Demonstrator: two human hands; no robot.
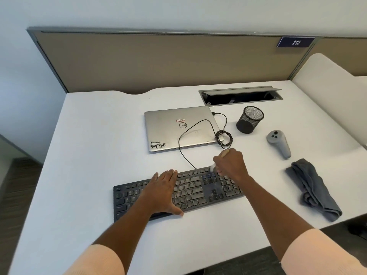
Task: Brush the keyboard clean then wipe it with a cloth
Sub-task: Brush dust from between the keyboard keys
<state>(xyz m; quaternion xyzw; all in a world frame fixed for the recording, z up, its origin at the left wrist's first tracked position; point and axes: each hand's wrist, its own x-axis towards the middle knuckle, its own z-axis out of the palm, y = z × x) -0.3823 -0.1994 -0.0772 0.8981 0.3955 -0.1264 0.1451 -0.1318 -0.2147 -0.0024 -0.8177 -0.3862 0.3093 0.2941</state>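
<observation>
Right fingers (218, 160) curled tight round a small brush (225, 153). The pale handle end pokes out above the fist, and the light bristles sit blurred below it at the keyboard's (195, 192) far edge, over the keys right of centre. Right hand (231, 164) hides the number pad's top corner.

Left fingers (168, 176) straight and together, pressed flat on the keys. Thumb splayed over the near edge onto the desk (89, 155). Left hand (162, 192) covers the middle of the board.

Keyboard: black, dusty, lying slightly askew near the desk's front.

Cable (179, 141) runs from the keyboard's back edge, loops over the closed laptop (168, 128) and ends in a coil at its right corner, just beyond the right hand.

Cloth (313, 189): grey, crumpled, to the right, apart from the keyboard.

Beyond it are a grey controller (278, 142) and a mesh cup (249, 120). An open hatch (240, 95) is at the desk's rear.
</observation>
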